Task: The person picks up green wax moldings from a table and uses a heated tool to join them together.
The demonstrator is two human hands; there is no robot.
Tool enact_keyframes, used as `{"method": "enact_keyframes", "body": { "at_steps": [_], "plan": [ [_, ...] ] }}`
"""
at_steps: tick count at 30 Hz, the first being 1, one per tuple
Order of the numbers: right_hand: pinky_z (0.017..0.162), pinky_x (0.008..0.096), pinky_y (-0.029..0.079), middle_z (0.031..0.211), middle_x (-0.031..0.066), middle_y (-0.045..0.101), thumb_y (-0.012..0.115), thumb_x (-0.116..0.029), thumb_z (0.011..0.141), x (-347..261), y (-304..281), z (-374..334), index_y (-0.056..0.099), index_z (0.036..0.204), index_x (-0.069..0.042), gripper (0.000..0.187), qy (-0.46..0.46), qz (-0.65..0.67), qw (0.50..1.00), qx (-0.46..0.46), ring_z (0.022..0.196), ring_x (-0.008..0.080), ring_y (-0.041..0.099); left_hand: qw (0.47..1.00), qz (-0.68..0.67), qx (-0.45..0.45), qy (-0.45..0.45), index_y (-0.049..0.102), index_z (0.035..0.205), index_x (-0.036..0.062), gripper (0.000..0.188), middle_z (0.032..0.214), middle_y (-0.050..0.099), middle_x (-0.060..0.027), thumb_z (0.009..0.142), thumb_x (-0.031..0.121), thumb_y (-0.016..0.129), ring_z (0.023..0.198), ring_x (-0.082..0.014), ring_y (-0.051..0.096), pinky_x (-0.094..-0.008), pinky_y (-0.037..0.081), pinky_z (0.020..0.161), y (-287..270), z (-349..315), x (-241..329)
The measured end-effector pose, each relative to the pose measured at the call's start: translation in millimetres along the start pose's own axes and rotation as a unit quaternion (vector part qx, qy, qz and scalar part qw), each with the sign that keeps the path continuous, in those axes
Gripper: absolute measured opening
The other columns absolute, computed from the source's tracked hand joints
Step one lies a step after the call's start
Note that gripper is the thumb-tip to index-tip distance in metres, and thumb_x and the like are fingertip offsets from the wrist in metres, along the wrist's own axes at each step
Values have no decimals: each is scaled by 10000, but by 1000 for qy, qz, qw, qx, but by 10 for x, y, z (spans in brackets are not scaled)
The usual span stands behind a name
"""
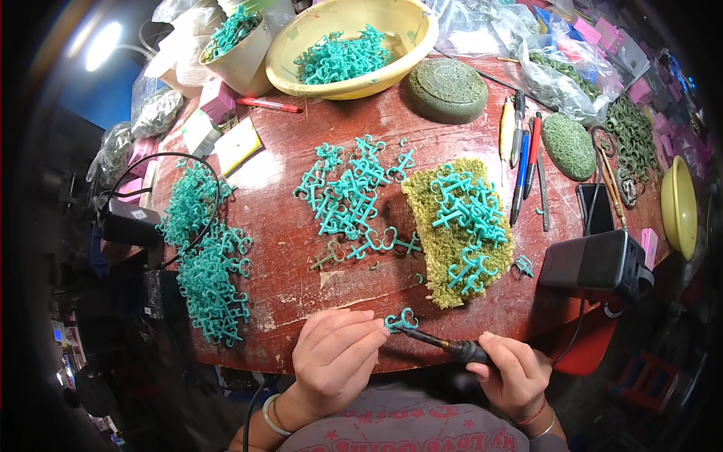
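Green and hooked, one small piece (401, 322) is in my care, over the near part of the table (282, 264), a little closer to me than the sponge (422, 218); from far off I see my left hand (335, 350) with its fingertips together, pinching the left end of the piece, though the thumb is mostly hidden; my right hand (520, 373) pinches the black grip of an iron (468, 352), its dark tip at the piece, touching as far as I can tell; to do this well, I should hold the piece very still and use just the end of the tip, softly; that tip is near my left fingers and may be hot, so a slip could hurt; the loose pile (471, 207) on the sponge is best not bumped.
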State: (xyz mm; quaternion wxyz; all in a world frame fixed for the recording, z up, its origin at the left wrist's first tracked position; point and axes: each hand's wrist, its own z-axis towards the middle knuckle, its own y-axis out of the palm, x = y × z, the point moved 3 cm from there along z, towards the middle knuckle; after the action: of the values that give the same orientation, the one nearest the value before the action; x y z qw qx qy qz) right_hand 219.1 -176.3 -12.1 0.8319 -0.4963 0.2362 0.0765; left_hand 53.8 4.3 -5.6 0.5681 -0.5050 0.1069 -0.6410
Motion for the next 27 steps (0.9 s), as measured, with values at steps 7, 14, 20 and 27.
{"method": "enact_keyframes", "body": {
  "at_steps": [7, 14, 20, 27],
  "plan": [
    [618, 308, 562, 914, 89, 711, 816, -256, 816, 0, 11, 2, 720, 1031, -13, 338, 18, 8, 1000, 20, 729, 217, 694, 999, -29, 6, -25, 716, 878, 15, 238, 860, 705, -87, 681, -119, 713, 841, -278, 701, -368, 548, 753, -26, -2, -12],
    [582, 311, 539, 885, 87, 705, 817, -278, 820, 15, 59, 16, 711, 1019, -26, 338, 19, 18, 999, 47, 699, 226, 679, 985, -120, 62, -111, 673, 917, 4, 248, 876, 686, -123, 723, -149, 688, 836, -263, 686, -335, 553, 745, -72, -40, -82],
    [553, 316, 528, 823, 87, 679, 824, -287, 814, -17, 115, 67, 709, 1026, -25, 356, 5, 26, 999, 42, 664, 224, 660, 979, -154, 71, -117, 653, 909, 1, 227, 871, 677, -116, 731, -133, 694, 828, -246, 681, -331, 550, 750, -71, -63, -129],
    [539, 318, 524, 809, 86, 672, 825, -279, 813, -31, 101, 65, 710, 1039, -18, 364, 4, 30, 999, 32, 646, 223, 652, 976, -168, 74, -121, 653, 910, 0, 232, 867, 676, -118, 723, -132, 690, 822, -244, 682, -327, 548, 743, -88, -57, -127]
  ]
}}
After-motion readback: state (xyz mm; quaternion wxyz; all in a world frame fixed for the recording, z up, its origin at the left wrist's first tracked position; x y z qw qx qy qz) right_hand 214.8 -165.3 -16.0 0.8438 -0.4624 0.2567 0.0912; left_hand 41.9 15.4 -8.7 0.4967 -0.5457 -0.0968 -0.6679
